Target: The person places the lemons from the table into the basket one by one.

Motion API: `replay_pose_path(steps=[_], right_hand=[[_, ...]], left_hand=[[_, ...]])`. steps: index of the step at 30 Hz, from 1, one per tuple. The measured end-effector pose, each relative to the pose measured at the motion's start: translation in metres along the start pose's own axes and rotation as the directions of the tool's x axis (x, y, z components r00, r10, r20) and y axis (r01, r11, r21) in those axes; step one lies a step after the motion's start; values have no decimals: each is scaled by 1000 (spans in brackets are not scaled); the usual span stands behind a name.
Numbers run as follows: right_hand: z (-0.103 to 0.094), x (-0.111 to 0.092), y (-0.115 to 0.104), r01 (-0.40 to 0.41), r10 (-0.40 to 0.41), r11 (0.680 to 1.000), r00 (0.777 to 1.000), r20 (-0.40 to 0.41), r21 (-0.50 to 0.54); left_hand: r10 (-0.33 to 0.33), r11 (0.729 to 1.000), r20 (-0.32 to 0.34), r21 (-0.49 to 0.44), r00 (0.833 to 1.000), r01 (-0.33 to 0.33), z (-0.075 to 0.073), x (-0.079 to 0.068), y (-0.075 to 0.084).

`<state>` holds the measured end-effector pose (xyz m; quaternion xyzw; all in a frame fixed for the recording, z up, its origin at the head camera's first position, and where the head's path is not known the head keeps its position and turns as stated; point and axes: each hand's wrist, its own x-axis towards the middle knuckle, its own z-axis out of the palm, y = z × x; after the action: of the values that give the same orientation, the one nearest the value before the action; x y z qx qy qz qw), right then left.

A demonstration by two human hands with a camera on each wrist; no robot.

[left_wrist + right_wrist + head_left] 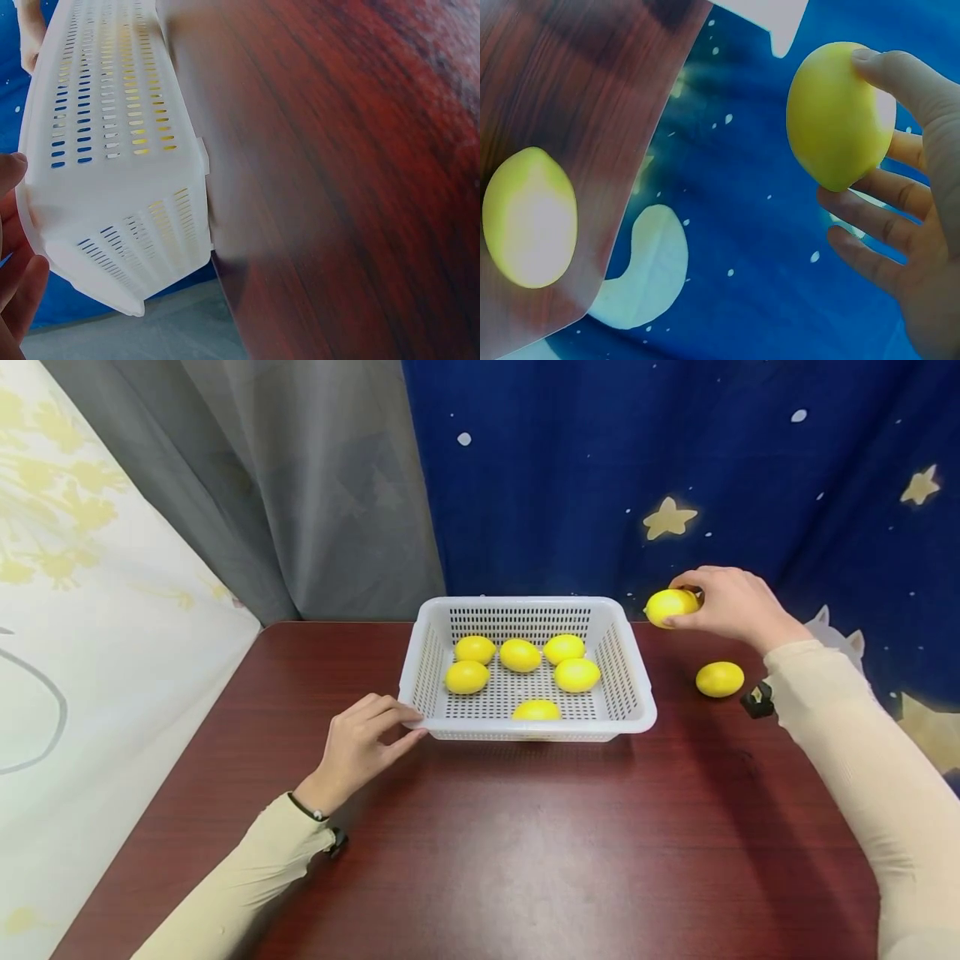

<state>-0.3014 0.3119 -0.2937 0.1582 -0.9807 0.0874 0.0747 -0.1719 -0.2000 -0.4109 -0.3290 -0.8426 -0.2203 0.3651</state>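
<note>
A white plastic basket (637, 714) with slotted walls stands on the table, several lemons spread over its floor. At its near left corner, my left hand (365, 739) holds the rim between thumb and fingers; the left wrist view shows fingertips (31, 285) right at that corner. To the right of the basket and above table height, my right hand (738, 602) pinches a lemon (670, 608) between thumb and fingers. In the right wrist view the lemon (836, 112) is gripped near its upper end. Another lemon (720, 679) lies on the table beneath the right forearm.
The dark red wooden table (525, 843) ends just behind the basket. A blue curtain (555, 477) with stars and a grey curtain (337, 510) hang along its back edge. Pale patterned fabric (97, 635) borders the left side.
</note>
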Motion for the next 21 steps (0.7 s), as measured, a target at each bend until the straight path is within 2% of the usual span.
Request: replay_pose_path(steps=[11,21], right_hand=[[-6,2,-28,33,-33,999,999,-12,-10],[-3,6,-44,68,-68,998,998,-16,-10]], left_hand=[[-4,1000,6,1,1000,4,-1,1,2],[-4,1000,5,8,1000,4,-1,1,4]])
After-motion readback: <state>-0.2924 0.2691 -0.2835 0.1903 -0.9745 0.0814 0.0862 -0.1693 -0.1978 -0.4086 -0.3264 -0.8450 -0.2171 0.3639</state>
